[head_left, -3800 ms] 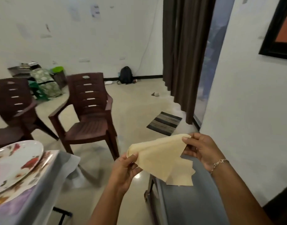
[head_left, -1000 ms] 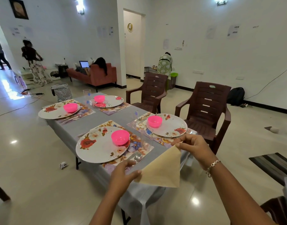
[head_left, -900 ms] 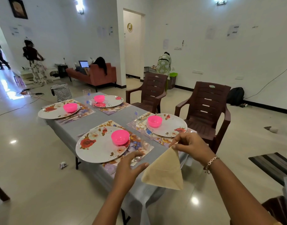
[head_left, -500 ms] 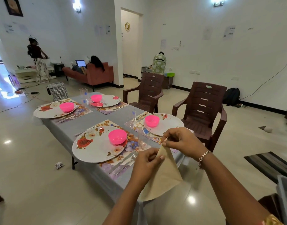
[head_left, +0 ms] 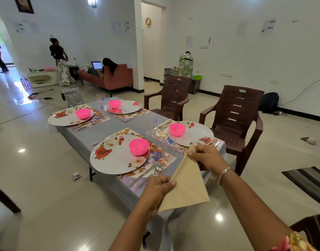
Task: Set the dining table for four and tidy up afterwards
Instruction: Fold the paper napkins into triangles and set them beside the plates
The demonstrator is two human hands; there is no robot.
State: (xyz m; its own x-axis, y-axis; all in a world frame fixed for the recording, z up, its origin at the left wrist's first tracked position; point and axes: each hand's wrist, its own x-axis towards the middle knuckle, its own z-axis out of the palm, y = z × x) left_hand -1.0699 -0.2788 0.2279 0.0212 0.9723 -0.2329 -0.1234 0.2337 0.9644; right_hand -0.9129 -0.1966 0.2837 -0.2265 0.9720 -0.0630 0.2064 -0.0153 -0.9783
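Head view: left hand (head_left: 159,185) and right hand (head_left: 206,158) each pinch one beige napkin (head_left: 188,187) above the table's (head_left: 105,127) near end, which bears four plates (head_left: 112,160) and four pink bowls (head_left: 139,146).

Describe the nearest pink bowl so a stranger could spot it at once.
Start at the long grey table with four flowered plates, each carrying a pink bowl. Take the plate at the near left corner; its bowl sits on the right half. Of the four, it lies closest to the tan napkin the person holds.
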